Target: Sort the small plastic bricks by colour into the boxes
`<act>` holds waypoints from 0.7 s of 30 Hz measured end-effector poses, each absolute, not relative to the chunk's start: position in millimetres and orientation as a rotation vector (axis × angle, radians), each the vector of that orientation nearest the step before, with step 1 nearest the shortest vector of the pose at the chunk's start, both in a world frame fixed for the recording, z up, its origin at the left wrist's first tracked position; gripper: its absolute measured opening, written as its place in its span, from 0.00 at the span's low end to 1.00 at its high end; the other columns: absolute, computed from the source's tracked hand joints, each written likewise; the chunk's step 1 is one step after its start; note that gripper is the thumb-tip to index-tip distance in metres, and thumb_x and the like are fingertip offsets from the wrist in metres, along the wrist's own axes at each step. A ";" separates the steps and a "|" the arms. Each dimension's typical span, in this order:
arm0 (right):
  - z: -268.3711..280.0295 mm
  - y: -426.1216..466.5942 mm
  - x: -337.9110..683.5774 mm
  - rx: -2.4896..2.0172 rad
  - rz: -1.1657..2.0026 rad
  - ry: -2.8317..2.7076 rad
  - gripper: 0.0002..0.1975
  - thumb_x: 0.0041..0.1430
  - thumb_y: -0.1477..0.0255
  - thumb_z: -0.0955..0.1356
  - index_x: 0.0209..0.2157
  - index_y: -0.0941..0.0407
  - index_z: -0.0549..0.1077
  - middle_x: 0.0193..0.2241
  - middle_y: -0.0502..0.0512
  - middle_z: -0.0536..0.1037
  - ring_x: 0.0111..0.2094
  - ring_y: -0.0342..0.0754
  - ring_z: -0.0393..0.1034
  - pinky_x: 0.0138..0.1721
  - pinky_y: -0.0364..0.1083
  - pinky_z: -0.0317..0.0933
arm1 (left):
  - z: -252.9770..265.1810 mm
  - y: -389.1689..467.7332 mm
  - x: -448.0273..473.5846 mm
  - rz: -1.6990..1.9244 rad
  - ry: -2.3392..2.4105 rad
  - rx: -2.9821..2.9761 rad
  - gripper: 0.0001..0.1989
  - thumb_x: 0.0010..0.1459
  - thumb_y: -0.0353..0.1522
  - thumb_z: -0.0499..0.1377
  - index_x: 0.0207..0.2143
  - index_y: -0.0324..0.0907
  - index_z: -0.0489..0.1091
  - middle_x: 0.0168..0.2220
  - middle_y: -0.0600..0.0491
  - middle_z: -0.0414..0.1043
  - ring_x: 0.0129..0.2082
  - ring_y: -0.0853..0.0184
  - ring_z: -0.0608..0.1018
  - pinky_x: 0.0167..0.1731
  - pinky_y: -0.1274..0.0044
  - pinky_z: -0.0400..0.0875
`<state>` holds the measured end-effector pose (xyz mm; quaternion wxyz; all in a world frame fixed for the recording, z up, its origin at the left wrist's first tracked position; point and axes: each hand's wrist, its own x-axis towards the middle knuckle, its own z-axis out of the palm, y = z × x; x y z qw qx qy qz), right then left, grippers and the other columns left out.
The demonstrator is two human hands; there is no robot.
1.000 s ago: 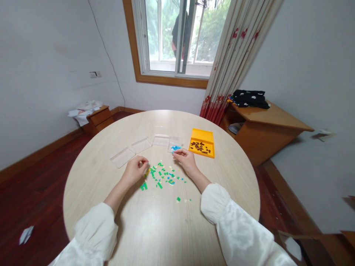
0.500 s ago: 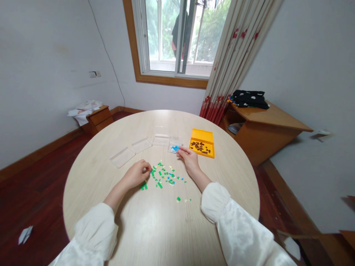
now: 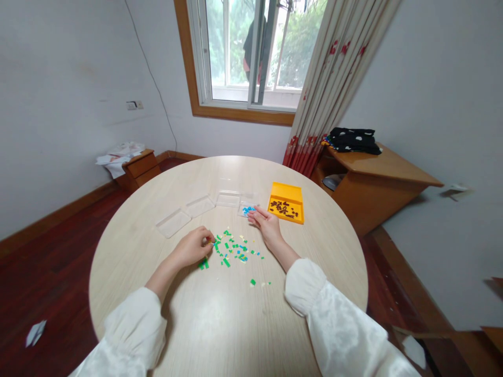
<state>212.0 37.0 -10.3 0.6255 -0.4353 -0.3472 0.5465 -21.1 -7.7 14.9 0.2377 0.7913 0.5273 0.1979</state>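
Observation:
My right hand (image 3: 266,224) reaches over the near right edge of a small clear box (image 3: 242,213) holding blue toy bricks (image 3: 247,210). Its fingers are stretched out, with nothing visible in them. My left hand (image 3: 193,245) rests low at the left side of a scattered pile of small green toy bricks (image 3: 227,245). Its thumb and forefinger are pinched together; a speck of blue shows at their tips, too small to tell whether it is held. Blue, yellow and cream pieces are mixed among the green ones.
Three clear trays stand in an arc: a left one (image 3: 173,223), a middle one (image 3: 200,206) and a back one (image 3: 228,199). An open yellow case (image 3: 287,191) with dark brown pieces (image 3: 282,207) lies at the right of the round table (image 3: 236,330).
My right hand's fingers have spread apart and shifted slightly left beside the blue bricks' box. My left hand is almost unmoved.

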 end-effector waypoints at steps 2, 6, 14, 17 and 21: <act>-9.8 36.6 212.2 -0.999 1.257 -0.797 0.16 0.44 0.73 0.72 0.38 0.60 0.73 0.32 0.56 0.80 0.34 0.45 0.75 0.36 0.44 0.71 | 15.7 -8.2 -20.2 0.540 1.445 2.162 0.09 0.45 0.27 0.53 0.29 0.40 0.72 0.31 0.52 0.67 0.30 0.67 0.71 0.32 0.76 0.64; -9.3 36.1 212.2 -0.997 1.262 -0.801 0.16 0.44 0.73 0.72 0.38 0.59 0.73 0.31 0.56 0.80 0.32 0.44 0.75 0.36 0.44 0.71 | 14.1 -7.5 -20.2 0.560 1.402 2.140 0.09 0.44 0.27 0.53 0.28 0.40 0.72 0.31 0.52 0.67 0.29 0.68 0.71 0.30 0.77 0.64; -12.4 37.5 211.9 -1.002 1.245 -0.852 0.17 0.44 0.71 0.72 0.39 0.59 0.73 0.30 0.56 0.79 0.29 0.43 0.74 0.34 0.44 0.71 | 10.8 -6.8 -19.5 0.605 1.363 2.144 0.08 0.44 0.27 0.53 0.27 0.40 0.71 0.29 0.53 0.66 0.26 0.69 0.69 0.28 0.77 0.63; -11.5 36.9 212.0 -1.008 1.242 -0.868 0.18 0.44 0.70 0.72 0.39 0.59 0.73 0.30 0.55 0.79 0.28 0.43 0.74 0.34 0.44 0.71 | 13.7 -7.7 -17.5 0.658 1.359 2.133 0.06 0.45 0.29 0.54 0.25 0.40 0.70 0.26 0.53 0.67 0.25 0.69 0.68 0.27 0.77 0.62; -8.6 35.0 211.3 -1.001 1.265 -0.854 0.18 0.42 0.71 0.73 0.38 0.59 0.73 0.28 0.54 0.79 0.27 0.42 0.73 0.33 0.43 0.70 | 18.2 -9.5 -14.7 0.714 1.391 2.000 0.05 0.45 0.31 0.55 0.25 0.40 0.69 0.19 0.56 0.64 0.20 0.71 0.66 0.23 0.78 0.59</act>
